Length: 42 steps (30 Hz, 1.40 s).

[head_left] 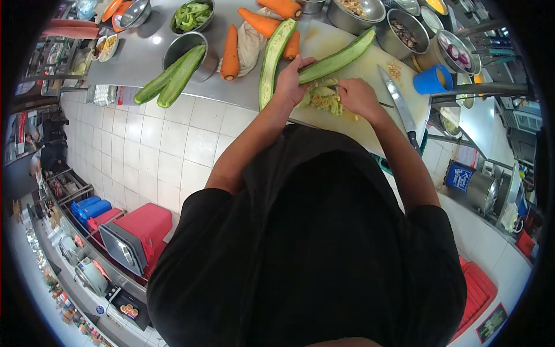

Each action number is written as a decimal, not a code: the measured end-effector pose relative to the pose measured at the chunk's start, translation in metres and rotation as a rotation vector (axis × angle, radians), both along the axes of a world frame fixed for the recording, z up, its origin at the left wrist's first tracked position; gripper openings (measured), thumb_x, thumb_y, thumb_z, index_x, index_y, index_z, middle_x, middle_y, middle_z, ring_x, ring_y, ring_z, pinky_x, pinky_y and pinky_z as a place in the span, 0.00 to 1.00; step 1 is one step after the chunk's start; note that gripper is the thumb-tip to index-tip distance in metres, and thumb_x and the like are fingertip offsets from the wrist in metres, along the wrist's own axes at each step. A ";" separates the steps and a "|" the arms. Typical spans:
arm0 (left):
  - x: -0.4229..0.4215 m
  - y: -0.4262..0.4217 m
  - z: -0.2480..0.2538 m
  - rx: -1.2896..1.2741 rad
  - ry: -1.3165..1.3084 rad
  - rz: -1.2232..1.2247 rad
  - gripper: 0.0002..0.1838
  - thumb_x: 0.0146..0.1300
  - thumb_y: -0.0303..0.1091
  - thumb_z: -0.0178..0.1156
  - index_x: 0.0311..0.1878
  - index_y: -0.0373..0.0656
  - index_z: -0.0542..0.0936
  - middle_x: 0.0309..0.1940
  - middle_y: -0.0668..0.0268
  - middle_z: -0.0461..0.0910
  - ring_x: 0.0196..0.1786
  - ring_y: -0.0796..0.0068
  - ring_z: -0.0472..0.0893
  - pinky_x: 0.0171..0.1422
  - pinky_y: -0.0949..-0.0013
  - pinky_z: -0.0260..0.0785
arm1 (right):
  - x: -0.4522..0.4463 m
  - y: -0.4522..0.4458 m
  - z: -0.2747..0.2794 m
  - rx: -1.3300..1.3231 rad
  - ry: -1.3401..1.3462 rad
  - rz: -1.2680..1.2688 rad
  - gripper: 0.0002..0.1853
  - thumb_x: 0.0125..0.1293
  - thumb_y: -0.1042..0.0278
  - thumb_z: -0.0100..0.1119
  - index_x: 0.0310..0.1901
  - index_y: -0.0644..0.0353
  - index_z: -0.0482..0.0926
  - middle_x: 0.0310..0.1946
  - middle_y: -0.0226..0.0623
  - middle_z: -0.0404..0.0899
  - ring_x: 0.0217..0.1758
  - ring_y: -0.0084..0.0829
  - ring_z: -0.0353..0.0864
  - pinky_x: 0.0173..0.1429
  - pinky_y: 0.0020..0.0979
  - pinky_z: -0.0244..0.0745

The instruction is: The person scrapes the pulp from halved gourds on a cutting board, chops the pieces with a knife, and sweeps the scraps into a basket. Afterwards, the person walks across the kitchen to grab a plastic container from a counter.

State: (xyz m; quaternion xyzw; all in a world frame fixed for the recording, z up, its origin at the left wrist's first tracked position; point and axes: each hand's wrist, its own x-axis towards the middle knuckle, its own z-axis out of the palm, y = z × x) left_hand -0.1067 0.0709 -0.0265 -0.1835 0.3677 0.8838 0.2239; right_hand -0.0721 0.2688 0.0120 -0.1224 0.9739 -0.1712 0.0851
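My left hand [292, 81] is closed around the near end of a long cucumber half [341, 58], which slants up to the right over the cutting board [376, 72]. My right hand [357, 97] grips a thin-handled utensil [386, 105]; its dark handle sticks out on the right, and its working end is hard to make out. Between the hands lies a heap of pale green seedy pulp [324, 97]. Another cucumber half [276, 55], cut face up and pale inside, lies just left of my left hand. A kitchen knife [399, 101] rests on the board's right side.
Several carrots [230, 55] lie around a crumpled cloth [250, 49]. Two cucumbers [182, 75] lean out of a steel pot [209, 65]. A bowl of green pieces [192, 16] stands behind. Steel pots [356, 17] and a blue cup [432, 81] line the right side.
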 end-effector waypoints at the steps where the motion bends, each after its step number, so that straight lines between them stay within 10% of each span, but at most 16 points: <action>1: -0.002 0.001 -0.001 0.006 0.000 -0.007 0.28 0.77 0.50 0.42 0.58 0.32 0.76 0.58 0.54 0.77 0.60 0.59 0.77 0.67 0.56 0.67 | -0.006 0.000 0.006 0.076 0.049 -0.031 0.11 0.62 0.66 0.53 0.30 0.64 0.82 0.32 0.48 0.84 0.38 0.50 0.84 0.43 0.49 0.76; 19: -0.007 0.004 -0.021 0.010 0.032 0.048 0.25 0.77 0.46 0.44 0.56 0.31 0.77 0.53 0.54 0.79 0.55 0.62 0.78 0.62 0.61 0.70 | -0.050 -0.058 0.018 0.063 -0.220 -0.111 0.13 0.56 0.65 0.55 0.38 0.62 0.85 0.37 0.55 0.83 0.43 0.55 0.82 0.50 0.49 0.77; 29: 0.005 -0.009 0.010 0.021 -0.034 0.008 0.23 0.76 0.43 0.45 0.59 0.32 0.75 0.55 0.56 0.77 0.59 0.62 0.76 0.64 0.58 0.68 | -0.013 0.011 -0.011 -0.470 -0.298 -0.164 0.23 0.58 0.49 0.66 0.30 0.67 0.81 0.19 0.44 0.77 0.20 0.36 0.75 0.28 0.38 0.69; 33: 0.015 -0.005 0.025 -0.062 0.004 -0.140 0.22 0.75 0.41 0.47 0.61 0.32 0.74 0.57 0.57 0.77 0.60 0.61 0.76 0.68 0.56 0.68 | -0.001 0.007 -0.009 -1.003 -0.502 -0.705 0.17 0.58 0.56 0.71 0.24 0.58 0.76 0.15 0.23 0.66 0.12 0.17 0.61 0.16 0.27 0.49; 42: 0.013 0.003 0.030 -0.195 0.176 -0.409 0.28 0.73 0.46 0.54 0.69 0.38 0.66 0.55 0.53 0.77 0.50 0.60 0.81 0.52 0.60 0.77 | 0.030 0.027 -0.004 -1.309 -0.775 -0.724 0.10 0.61 0.63 0.64 0.27 0.55 0.74 0.13 0.20 0.61 0.11 0.17 0.54 0.16 0.25 0.43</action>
